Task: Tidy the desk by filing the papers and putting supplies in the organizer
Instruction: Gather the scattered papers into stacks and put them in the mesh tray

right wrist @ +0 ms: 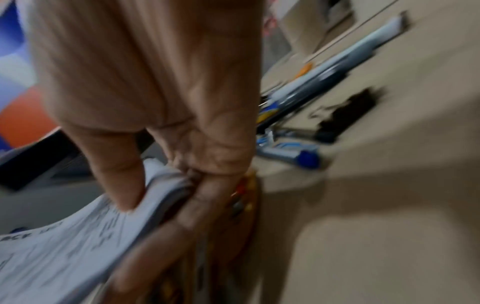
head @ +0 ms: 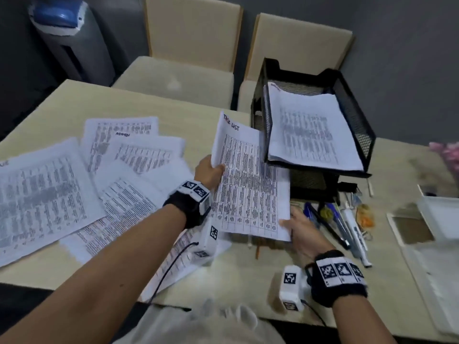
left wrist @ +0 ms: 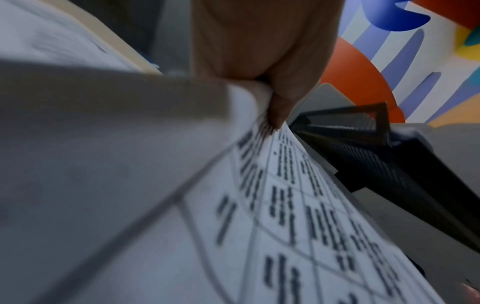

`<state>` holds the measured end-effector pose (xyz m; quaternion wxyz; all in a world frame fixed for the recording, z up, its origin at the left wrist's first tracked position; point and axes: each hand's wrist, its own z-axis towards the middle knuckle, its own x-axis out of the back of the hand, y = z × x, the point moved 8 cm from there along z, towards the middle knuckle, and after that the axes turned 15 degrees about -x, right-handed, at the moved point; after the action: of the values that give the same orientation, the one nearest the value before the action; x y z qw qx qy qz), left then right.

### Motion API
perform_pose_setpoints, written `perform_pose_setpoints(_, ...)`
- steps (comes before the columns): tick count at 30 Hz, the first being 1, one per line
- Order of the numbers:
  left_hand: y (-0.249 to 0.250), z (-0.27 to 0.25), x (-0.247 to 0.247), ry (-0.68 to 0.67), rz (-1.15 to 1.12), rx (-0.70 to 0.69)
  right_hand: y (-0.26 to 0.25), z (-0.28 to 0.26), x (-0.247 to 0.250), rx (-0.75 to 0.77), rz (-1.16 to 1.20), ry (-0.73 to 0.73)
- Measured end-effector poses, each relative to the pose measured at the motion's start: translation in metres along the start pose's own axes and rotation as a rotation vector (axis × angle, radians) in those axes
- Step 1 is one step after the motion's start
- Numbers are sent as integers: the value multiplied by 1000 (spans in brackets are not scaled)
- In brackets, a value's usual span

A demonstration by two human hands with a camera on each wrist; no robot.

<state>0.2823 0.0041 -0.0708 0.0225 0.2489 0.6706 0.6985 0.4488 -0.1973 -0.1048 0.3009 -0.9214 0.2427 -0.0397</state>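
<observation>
Both hands — left hand (head: 210, 170), right hand (head: 301, 228) — are pinching the task-list sheet (head: 248, 184) in their fingers, just beside the black mesh tray (head: 357, 125); its limp corner risks catching the tray's rim and creasing.

Black metal-mesh organizer (head: 357, 125); matt paper sheet (head: 250, 184)

Both bare forearms reach forward, each wrist wearing a black band with a white marker block. Left hand (head: 210, 171) is raised and turned inward, thumb (left wrist: 279, 107) on top of a sheet (head: 248, 184), pinching its left edge. Right hand (head: 301, 228) lies lower, palm down, thumb (right wrist: 114, 170) above and fingers (right wrist: 207, 197) curled beneath the sheet's near right corner.
</observation>
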Motion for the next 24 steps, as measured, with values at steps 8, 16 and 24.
perform_pose_setpoints(8,23,17,-106,-265,-82,93,-57,5,106,188,269,307)
perform_pose_setpoints(16,34,36,-126,-253,340,-109,-116,31,114,92,-190,496)
perform_pose_setpoints(24,28,18,-70,-86,318,-141,-110,2,94,196,-539,963)
